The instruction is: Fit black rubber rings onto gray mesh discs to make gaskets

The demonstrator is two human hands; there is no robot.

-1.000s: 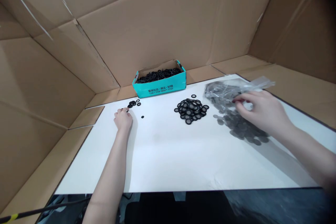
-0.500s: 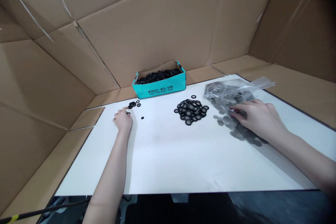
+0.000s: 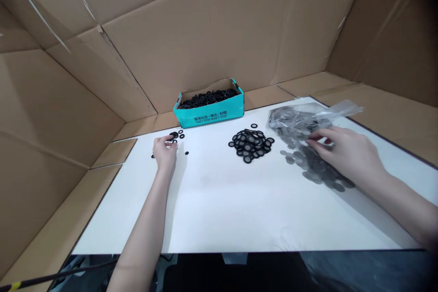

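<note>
My left hand is at the left of the white board, its thumb and fingers closed around a small black ring. Just beyond its fingertips lies a small cluster of black rings. My right hand hovers over a spread of thin grey discs, thumb and index finger pinched together. Whatever sits between those fingertips is too small to make out. Behind that hand a clear plastic bag full of grey discs lies on its side.
Black rings fitted with grey discs form a pile mid-board. A turquoise box filled with black rings stands at the back. One small dark disc lies right of my left hand. Cardboard walls enclose the white board.
My left hand has shifted slightly right and away from me with the ring, uncovering a dark piece on its left. My right hand has risen a little off the discs.
</note>
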